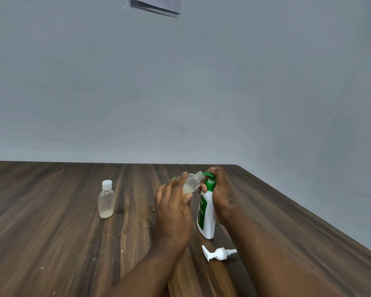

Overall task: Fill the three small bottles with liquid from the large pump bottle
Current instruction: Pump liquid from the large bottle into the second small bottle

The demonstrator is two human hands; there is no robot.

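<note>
Standing upright on the wooden bench [51, 232], the large pump bottle [206, 219] has its long axis vertical and its green nozzle aimed left. The right hand [222, 189] sits on top of it, fingers [217, 174] curled down over the pump head. Just left of the nozzle, the left hand [171, 206] holds the open small bottle [192, 182], fingers [181, 181] wrapped round its body; the bottle leans, its axis slanting up and right, with the bare neck touching or nearly touching the nozzle. Pale liquid fills only its lower part. Well to the left of the pump bottle the capped small bottle [106, 202] stands upright with just a shallow layer at its base. No third small bottle can be made out, so filling looks far from finished. A loose white pump head [218, 253] lies on its side just in front of the pump bottle.
</note>
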